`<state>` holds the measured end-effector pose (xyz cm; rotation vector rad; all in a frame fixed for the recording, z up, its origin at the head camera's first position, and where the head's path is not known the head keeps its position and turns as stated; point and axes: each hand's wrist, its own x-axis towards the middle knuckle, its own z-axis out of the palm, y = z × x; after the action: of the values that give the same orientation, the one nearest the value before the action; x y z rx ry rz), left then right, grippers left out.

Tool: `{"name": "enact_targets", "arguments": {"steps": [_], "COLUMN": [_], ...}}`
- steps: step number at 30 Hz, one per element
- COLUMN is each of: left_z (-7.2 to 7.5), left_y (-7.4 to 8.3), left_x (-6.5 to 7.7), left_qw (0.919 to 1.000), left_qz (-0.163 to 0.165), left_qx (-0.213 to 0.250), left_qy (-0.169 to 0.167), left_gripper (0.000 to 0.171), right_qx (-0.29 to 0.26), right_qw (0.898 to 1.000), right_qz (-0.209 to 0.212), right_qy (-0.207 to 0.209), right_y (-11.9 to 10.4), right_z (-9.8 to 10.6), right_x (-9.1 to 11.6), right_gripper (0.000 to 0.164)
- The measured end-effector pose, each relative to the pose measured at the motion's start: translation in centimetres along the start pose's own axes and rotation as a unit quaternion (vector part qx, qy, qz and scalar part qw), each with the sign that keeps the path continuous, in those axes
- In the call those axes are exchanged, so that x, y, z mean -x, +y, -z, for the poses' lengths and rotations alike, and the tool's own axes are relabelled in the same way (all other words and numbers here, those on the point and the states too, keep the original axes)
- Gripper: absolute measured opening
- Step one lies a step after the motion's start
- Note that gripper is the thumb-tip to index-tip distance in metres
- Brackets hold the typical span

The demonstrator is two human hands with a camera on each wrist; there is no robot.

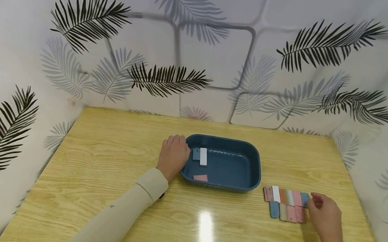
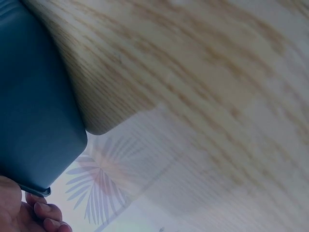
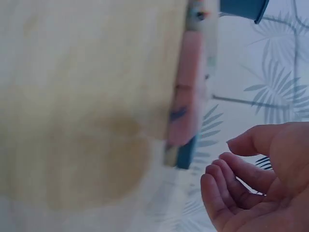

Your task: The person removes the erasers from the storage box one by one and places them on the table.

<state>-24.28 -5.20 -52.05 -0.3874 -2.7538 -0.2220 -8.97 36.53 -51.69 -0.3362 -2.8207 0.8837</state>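
Note:
My left hand (image 1: 174,157) grips the left end of a dark blue plastic tub (image 1: 220,186), its fingers curled at the rim. The left wrist view shows fingertips (image 2: 47,210) at the tub's rim (image 2: 36,189). Inside the tub lie a small blue block (image 1: 196,154), a white block (image 1: 203,157) and a pink block (image 1: 201,177). My right hand (image 1: 326,218) is beside the right end of two rows of coloured blocks (image 1: 292,213), nearest a blue block (image 1: 304,199). In the right wrist view, that hand (image 3: 256,179) is loosely curled, with nothing between thumb and fingers.
The blocks sit side by side on a light wood table (image 1: 117,139), to the right of the tub. Behind and beside the table hangs pale cloth (image 1: 210,57) with a leaf print. A bright light reflection crosses the table's front middle.

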Motion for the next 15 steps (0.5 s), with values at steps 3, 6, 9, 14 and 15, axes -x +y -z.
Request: {"name": "enact_targets", "arguments": {"steps": [3, 6, 9, 14, 15], "left_z": [0.0, 0.0, 0.1, 0.3, 0.3], "left_y": [0.0, 0.0, 0.0, 0.1, 0.1], "left_x": [0.0, 0.1, 0.1, 0.2, 0.2], "left_qw": [1.0000, 1.0000, 1.0000, 1.0000, 1.0000], "left_qz": [-0.001, 0.000, 0.002, -0.001, -0.003], "left_qx": [0.001, 0.002, 0.004, 0.001, -0.002], "left_qy": [0.000, 0.001, -0.003, 0.002, 0.007], "left_gripper": [0.020, 0.019, 0.019, 0.019, 0.019], "right_qx": [-0.008, -0.014, -0.024, -0.039, -0.040], "right_qw": [0.999, 0.997, 0.995, 0.989, 0.987], "right_qz": [0.034, 0.062, 0.090, 0.134, 0.143], "right_qy": [0.026, 0.038, 0.031, -0.040, -0.060], "right_y": [-1.6, -3.9, -6.6, -10.7, -11.4], "right_z": [0.2, 0.4, 0.3, -1.2, -1.7], "right_x": [-0.2, -0.5, -0.8, -1.5, -1.7], "right_gripper": [0.033, 0.031, 0.029, 0.027, 0.027]}}
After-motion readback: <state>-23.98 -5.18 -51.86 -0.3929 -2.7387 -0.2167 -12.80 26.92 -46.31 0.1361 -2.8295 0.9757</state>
